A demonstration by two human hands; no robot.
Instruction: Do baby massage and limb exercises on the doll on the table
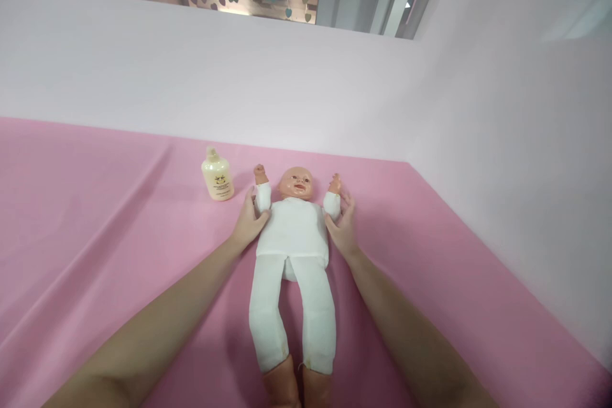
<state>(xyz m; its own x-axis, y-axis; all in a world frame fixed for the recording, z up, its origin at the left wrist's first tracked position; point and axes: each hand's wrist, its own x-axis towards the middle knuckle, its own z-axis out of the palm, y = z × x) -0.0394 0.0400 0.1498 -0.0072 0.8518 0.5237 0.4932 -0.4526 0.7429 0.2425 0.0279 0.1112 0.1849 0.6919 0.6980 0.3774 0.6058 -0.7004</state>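
Observation:
A baby doll [294, 236] in a white cloth suit lies on its back on the pink sheet [95, 236], head away from me, arms raised. My left hand [249, 220] cups the doll's side and upper arm on the left, thumb against its chest. My right hand [342, 224] grips the other side under the doll's raised arm, fingers curled round it. Both forearms reach in from the bottom edge.
A small cream lotion bottle [217, 175] stands upright left of the doll's head. A pale wall [287, 76] rises behind the pink surface and another along the right [526, 172]. The sheet has long folds on the left.

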